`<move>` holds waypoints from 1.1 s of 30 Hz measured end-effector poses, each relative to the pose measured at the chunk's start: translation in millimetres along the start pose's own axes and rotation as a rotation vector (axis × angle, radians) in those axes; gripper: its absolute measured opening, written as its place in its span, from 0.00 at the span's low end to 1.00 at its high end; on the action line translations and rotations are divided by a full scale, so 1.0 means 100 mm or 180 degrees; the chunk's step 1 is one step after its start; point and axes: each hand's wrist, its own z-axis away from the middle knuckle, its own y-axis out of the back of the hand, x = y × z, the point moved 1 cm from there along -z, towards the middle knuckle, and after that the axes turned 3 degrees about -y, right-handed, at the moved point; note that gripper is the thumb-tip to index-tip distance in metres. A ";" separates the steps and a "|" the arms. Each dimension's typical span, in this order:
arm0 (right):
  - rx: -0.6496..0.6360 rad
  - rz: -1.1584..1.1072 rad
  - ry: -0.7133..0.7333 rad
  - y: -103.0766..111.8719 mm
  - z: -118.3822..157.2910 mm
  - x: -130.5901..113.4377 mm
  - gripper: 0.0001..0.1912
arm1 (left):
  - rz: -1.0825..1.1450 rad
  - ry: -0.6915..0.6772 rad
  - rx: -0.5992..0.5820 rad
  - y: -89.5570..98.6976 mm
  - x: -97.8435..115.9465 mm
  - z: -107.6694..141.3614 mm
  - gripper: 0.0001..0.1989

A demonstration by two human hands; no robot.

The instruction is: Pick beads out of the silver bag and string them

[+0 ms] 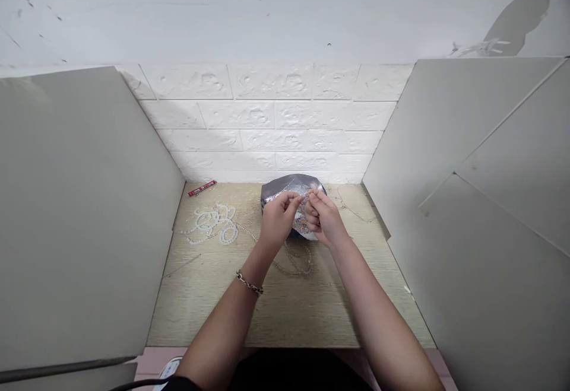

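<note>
2 hands (297,216) pinching something tiny, possibly a bead | silvery bag (289,186) sitting beneath them near worktop's (267,314) far edge | white strands (214,225) lying toward far-left corner

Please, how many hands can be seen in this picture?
2. The left hand and the right hand are both over the silvery bag, fingertips close together.

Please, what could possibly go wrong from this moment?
The left hand and right hand have their fingertips pinched; anything tiny between them, too small to make out, could drop into or beside the silvery bag. The white bead strands lie in loose coils, so they might tangle. The bracelet could perhaps snag the bead loop nearby.
</note>
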 end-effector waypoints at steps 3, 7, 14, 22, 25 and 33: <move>-0.0014 0.0031 -0.0009 0.01 0.01 0.00 0.10 | -0.0269 -0.0089 0.0028 0.00 0.01 0.00 0.11; -0.0056 0.0062 0.0007 0.02 0.00 0.01 0.10 | -0.0682 -0.0259 -0.0083 -0.01 -0.02 0.00 0.10; -0.0162 0.0051 0.0030 0.04 0.01 0.00 0.08 | -0.0936 -0.0484 0.0112 -0.02 -0.02 0.02 0.11; -0.0333 0.0530 -0.0036 0.03 0.05 -0.05 0.08 | -0.1508 -0.0895 0.0363 0.01 0.01 0.03 0.11; -0.0348 0.0558 -0.0027 0.03 0.05 -0.06 0.09 | -0.1674 -0.0914 0.0346 0.00 0.00 0.05 0.12; -0.0385 0.0362 -0.0046 0.03 0.05 -0.06 0.09 | -0.1610 -0.1034 0.0362 -0.01 -0.02 0.06 0.10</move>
